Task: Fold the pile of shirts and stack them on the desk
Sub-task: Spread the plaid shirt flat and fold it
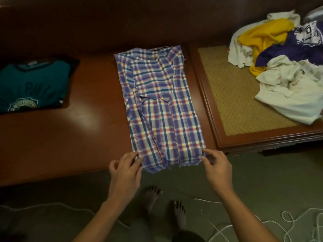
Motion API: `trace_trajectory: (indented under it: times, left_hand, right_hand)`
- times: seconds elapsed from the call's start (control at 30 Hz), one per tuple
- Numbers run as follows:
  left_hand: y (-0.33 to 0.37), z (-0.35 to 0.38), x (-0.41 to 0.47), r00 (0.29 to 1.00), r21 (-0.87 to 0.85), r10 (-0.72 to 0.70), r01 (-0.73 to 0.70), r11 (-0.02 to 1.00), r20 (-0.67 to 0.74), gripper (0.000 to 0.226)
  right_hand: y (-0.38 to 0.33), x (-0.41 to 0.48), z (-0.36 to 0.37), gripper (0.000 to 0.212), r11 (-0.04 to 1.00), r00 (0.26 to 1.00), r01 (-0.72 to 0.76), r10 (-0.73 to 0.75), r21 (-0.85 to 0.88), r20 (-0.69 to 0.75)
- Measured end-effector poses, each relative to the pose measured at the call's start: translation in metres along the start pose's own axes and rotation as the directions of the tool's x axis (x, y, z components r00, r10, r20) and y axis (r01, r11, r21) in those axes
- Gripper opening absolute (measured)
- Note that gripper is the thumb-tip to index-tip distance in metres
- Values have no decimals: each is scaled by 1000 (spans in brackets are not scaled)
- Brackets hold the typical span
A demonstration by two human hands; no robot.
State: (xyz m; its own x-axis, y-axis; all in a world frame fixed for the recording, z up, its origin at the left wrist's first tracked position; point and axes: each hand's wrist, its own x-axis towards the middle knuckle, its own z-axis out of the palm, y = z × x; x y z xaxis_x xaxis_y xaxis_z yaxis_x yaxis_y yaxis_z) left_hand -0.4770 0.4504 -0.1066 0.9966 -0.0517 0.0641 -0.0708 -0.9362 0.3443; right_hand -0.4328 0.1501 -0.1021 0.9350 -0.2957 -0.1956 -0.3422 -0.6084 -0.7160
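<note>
EDITOR: What sits centre frame?

PHOTOGRAPHER: A blue, red and yellow plaid shirt (162, 109) lies lengthwise on a glossy brown desk (78, 133), collar at the far end. Both sides are folded in to make a long strip. Its hem hangs just over the desk's near edge.

EDITOR: And the hands?

PHOTOGRAPHER: A person's left hand (125, 170) pinches the hem's left corner between thumb and fingers. The right hand (216, 170) pinches the right corner the same way. Both bare forearms reach in from the bottom of the frame.

EDITOR: Anything folded already?

PHOTOGRAPHER: A teal T-shirt (33, 84) with a pale printed crest lies folded at the desk's left end, well apart from the plaid one. Dark fabric shows beneath it along its far and right edges; what it is, I cannot tell.

EDITOR: The rest of the laundry?

PHOTOGRAPHER: A crumpled pile of shirts (283, 70), white, yellow and a purple one with white lettering, sits at right. It rests on a wood-framed table with a woven cane top (232, 95), just beside the desk's right end.

EDITOR: Foreground?

PHOTOGRAPHER: Two bare feet (179, 213) stand on a grey-green floor (174, 177), with loops of white cord (208, 201) lying to their right.
</note>
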Motion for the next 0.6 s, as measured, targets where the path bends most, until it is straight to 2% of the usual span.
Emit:
trace_trajectory:
  times: [0.07, 0.1, 0.13, 0.2, 0.23, 0.27, 0.33, 0.4, 0.5, 0.6]
  left_hand:
    - [12, 4, -16, 983, -72, -155, 148, 986, -103, 22]
    - [17, 7, -23, 948, -164, -298, 278, 946, -114, 16]
    - [23, 10, -29, 882, -292, -464, 422, 858, -88, 14]
    - [29, 23, -36, 679, -542, -722, 659, 522, 130, 18]
    - [32, 30, -37, 605, -601, -743, 717, 354, 285, 26]
    - [33, 37, -36, 581, -625, -710, 738, 254, 398, 37]
    - [39, 43, -28, 587, -642, -638, 744, 183, 498, 50]
    - [47, 44, -19, 584, -651, -598, 747, 133, 548, 44]
    - [50, 43, -11, 565, -592, -571, 789, 163, 596, 24]
    - [42, 48, -17, 541, -543, -575, 818, 190, 614, 11]
  right_hand:
    - [6, -7, 0, 14, 987, 989, -133, 138, 87, -52]
    - [8, -8, 0, 12, 965, 970, -228, 236, 128, -54]
    - [9, -10, 1, 13, 933, 946, -314, 324, 176, -29]
    - [16, -10, 7, 19, 875, 906, -423, 417, 237, 75]
    - [19, -9, 11, 23, 862, 895, -446, 425, 240, 135]
    - [23, -7, 15, 26, 855, 884, -462, 425, 236, 193]
    - [31, -4, 24, 30, 839, 862, -485, 412, 246, 294]
    - [36, -1, 30, 30, 846, 850, -479, 382, 232, 363]
    - [40, 0, 31, 28, 893, 834, -429, 334, 135, 438]
    - [45, -5, 24, 24, 885, 774, -456, 339, 99, 535]
